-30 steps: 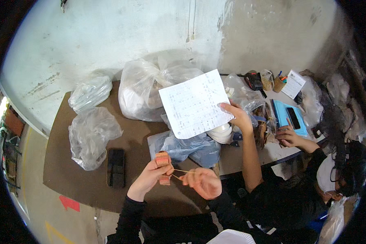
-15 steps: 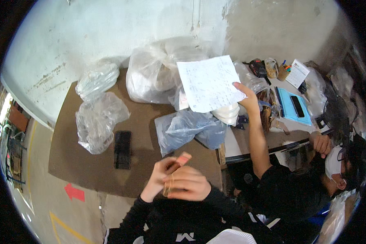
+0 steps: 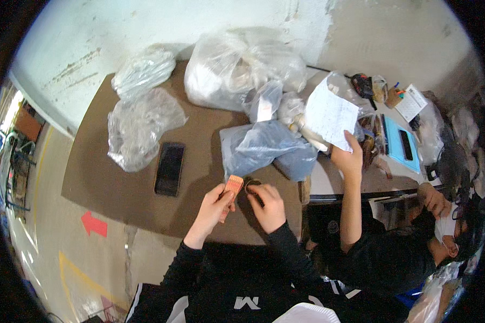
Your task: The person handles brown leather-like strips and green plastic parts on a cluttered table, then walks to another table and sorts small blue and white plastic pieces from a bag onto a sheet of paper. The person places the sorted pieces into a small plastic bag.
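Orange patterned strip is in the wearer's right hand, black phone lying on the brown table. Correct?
Wrong hand: the head view shows the orange patterned strip in the wearer's left hand. The black phone does lie on the brown table.

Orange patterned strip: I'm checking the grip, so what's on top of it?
The left hand lays its thumb across the orange patterned strip. The stretch under the thumb and the strip's underside are hidden.
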`<action>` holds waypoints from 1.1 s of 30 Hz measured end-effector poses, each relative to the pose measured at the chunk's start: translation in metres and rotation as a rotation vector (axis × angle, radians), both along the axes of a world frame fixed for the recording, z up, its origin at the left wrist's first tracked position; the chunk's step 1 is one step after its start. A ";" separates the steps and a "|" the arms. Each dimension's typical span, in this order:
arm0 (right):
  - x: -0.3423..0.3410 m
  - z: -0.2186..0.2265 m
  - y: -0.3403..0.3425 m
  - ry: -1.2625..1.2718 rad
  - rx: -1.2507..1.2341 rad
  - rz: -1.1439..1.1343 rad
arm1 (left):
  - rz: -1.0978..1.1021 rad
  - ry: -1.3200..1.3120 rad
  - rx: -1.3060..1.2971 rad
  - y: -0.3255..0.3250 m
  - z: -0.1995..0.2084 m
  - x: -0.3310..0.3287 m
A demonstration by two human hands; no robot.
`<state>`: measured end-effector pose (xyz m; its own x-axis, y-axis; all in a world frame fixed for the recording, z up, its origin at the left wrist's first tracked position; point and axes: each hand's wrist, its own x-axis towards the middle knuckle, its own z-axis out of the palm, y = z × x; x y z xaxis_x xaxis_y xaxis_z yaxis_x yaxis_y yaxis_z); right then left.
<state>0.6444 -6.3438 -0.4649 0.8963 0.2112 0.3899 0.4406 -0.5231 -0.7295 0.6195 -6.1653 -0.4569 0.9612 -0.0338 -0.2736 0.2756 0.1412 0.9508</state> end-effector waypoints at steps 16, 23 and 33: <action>0.001 -0.016 0.012 -0.065 -0.271 -0.035 | -0.044 -0.025 -0.315 0.014 0.010 -0.014; -0.024 0.027 0.006 0.510 0.638 0.086 | -0.269 -0.114 -0.166 -0.012 0.009 -0.003; -0.047 0.069 -0.036 0.544 1.179 0.285 | -0.201 -0.120 0.058 -0.034 0.044 -0.015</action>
<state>0.5973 -6.3800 -0.3954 0.9765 0.2015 0.0760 -0.0620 0.6012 -0.7967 0.6050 -6.1996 -0.4129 0.9626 -0.2154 -0.1646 0.1770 0.0395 0.9834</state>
